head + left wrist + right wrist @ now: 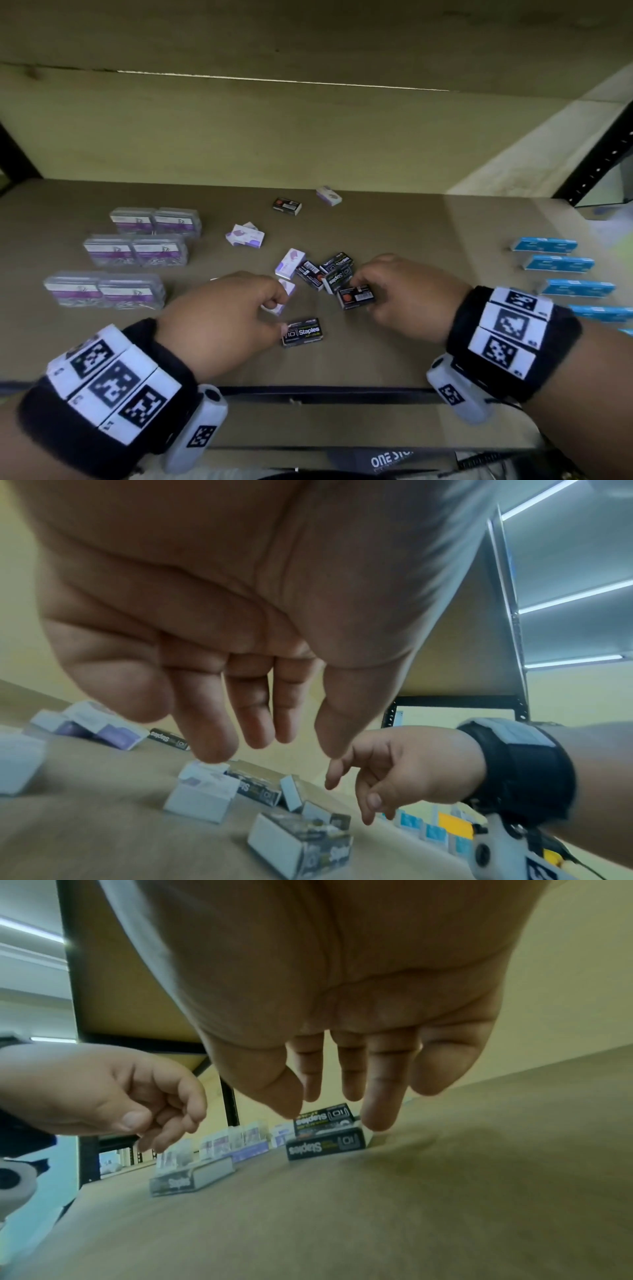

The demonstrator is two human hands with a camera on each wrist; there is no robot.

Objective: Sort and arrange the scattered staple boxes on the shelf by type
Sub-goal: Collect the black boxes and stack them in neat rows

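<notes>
Small black staple boxes and white-and-purple staple boxes lie scattered mid-shelf. My left hand (274, 308) (267, 748) hangs over a white-and-purple box (287, 289) (202, 794), its loosely bent fingertips just touching the box and nothing gripped. My right hand (359, 291) (329, 1115) reaches down with thumb and fingers spread around a black box (356, 297) (325, 1144), touching it without a clear pinch. Another black box (303, 332) (301, 842) (192, 1177) lies near the front between my hands. More black boxes (337, 270) and a white-and-purple box (290, 263) cluster just behind.
Clear cases with purple labels (137, 253) stand in rows at the left. Blue boxes (561, 263) line the right side. A white-and-purple pair (245, 236), a black box (287, 206) and a white-and-purple box (329, 196) lie farther back. The shelf's front edge (325, 394) is near my wrists.
</notes>
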